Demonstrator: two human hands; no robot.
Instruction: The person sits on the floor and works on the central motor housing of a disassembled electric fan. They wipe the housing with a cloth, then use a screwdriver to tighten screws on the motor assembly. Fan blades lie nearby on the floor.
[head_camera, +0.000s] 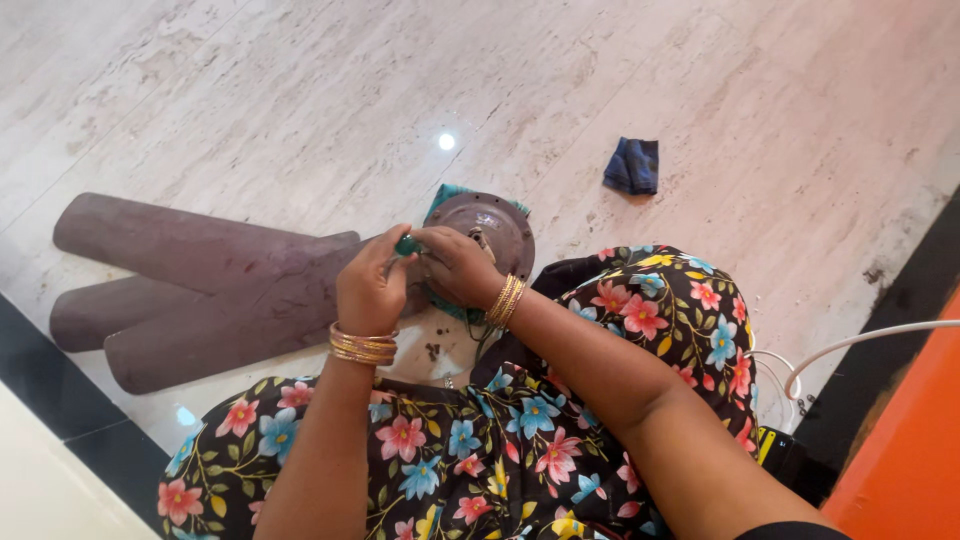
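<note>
A brown round fan motor housing (497, 222) rests on a teal cloth on the pale floor, just past my knees. My left hand (368, 285) is closed around a small green-handled tool (406, 244), probably a screwdriver, at the housing's left edge. My right hand (458, 268) lies on the housing's near side, fingers curled against it and meeting the tool's handle. Gold bangles ring both wrists. The tool's tip is hidden by my fingers.
Three brown fan blades (190, 285) lie stacked on the floor to the left. A folded dark blue cloth (632, 165) sits at the far right. A white cable (850, 345) curves in from the right. My lap in a flowered dress fills the foreground.
</note>
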